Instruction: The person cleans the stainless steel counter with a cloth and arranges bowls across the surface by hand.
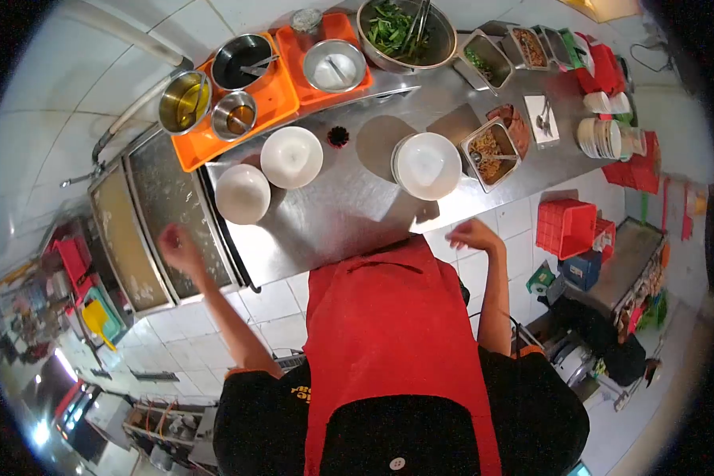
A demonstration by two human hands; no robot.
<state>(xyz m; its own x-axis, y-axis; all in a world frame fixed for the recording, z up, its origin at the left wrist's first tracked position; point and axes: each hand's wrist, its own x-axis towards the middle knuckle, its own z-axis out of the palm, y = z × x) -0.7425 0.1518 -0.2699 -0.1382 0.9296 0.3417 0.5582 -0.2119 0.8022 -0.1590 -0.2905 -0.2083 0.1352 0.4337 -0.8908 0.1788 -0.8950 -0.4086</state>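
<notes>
My left hand [181,250] is blurred above the right-hand section of a liquid-filled metal tank [166,190]; its fingers are smeared. Just off the counter's front edge, my right hand [474,236] hangs with loosely bent fingers and nothing visible in it. Two separate white bowls, one [242,194] nearer the tank and another [292,157] behind it, rest on the steel counter [333,214]. Stacked white bowls [428,166] stand farther right, beside a metal tray of brown crumbly food [492,155] with a spoon in it. Behind the bowls is a small dark fluted cup [338,136].
Orange trays [274,95] hold metal pots at the back left. A large bowl of greens [397,32] with tongs stands behind the counter's middle. Metal food containers [488,59] and stacked cups [599,139] are at right. Red crates [566,228] sit beyond my right hand.
</notes>
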